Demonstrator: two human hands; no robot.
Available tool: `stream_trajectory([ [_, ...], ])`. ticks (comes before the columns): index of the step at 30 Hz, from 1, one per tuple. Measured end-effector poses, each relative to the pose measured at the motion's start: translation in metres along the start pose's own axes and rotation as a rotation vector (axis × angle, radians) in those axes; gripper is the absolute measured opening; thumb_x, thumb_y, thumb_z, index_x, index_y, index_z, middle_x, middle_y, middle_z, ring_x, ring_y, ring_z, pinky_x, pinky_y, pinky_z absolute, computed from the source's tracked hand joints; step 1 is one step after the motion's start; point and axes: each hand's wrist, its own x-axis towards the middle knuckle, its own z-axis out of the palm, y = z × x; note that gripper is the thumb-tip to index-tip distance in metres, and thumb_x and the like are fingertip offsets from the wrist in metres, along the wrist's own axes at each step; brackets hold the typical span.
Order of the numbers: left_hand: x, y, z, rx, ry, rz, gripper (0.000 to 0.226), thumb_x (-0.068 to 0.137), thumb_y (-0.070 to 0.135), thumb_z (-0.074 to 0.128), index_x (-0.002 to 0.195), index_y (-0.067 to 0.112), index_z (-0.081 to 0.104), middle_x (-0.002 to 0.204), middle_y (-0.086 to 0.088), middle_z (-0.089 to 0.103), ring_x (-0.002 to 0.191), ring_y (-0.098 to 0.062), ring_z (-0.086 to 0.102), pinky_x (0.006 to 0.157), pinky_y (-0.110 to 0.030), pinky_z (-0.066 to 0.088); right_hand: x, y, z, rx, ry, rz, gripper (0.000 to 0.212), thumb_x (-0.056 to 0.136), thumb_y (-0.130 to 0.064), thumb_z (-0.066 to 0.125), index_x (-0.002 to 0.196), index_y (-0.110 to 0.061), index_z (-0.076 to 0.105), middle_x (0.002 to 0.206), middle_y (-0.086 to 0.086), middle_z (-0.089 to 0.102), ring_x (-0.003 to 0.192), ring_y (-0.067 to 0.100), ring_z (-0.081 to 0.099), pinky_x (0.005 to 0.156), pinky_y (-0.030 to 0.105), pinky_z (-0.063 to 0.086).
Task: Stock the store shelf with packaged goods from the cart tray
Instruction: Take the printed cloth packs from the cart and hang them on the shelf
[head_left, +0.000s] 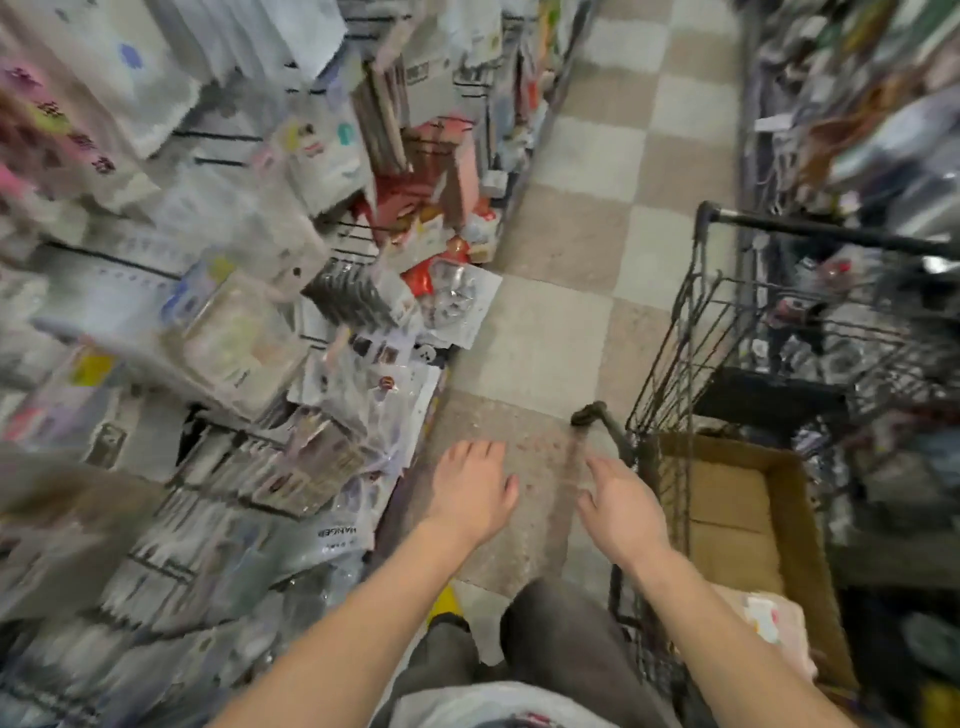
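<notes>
Left hand loosely spread, right hand fingers relaxed; both empty, lower centre. Brown cardboard box in black wire cart, lower right, holds a pale pink packet. Crowded white packet shelf fills left. Stocking apparently unfinished.

The checkered floor carries a wire cart at the right, with an open cardboard box sitting in it. At the left, the shelf holds crowded, blurred packets on black wire pegs.
</notes>
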Motion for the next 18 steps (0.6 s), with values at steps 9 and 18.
stream_trajectory([
  [9,0.120,0.134,0.000,0.177,-0.150,0.537,0.047,0.100,0.042,0.047,0.141,0.019,0.054,0.139,-0.004,0.060,0.129,-0.027,0.054,0.105,-0.039,0.043,-0.001,0.120,-0.004,0.303,0.221,0.707,0.049,0.093,-0.022,0.058,0.139,-0.005,0.056,0.141,0.017,0.057,0.132,0.034,0.051,0.107,0.039,0.043],
  [18,0.181,0.268,0.031,0.434,-0.308,0.903,0.045,0.099,0.046,0.047,0.134,0.018,0.055,0.135,-0.005,0.061,0.126,-0.029,0.054,0.108,-0.042,0.044,-0.032,0.208,0.022,0.521,0.216,1.118,0.042,0.093,-0.030,0.056,0.131,-0.012,0.060,0.128,0.012,0.062,0.116,0.031,0.060,0.097,0.037,0.050],
])
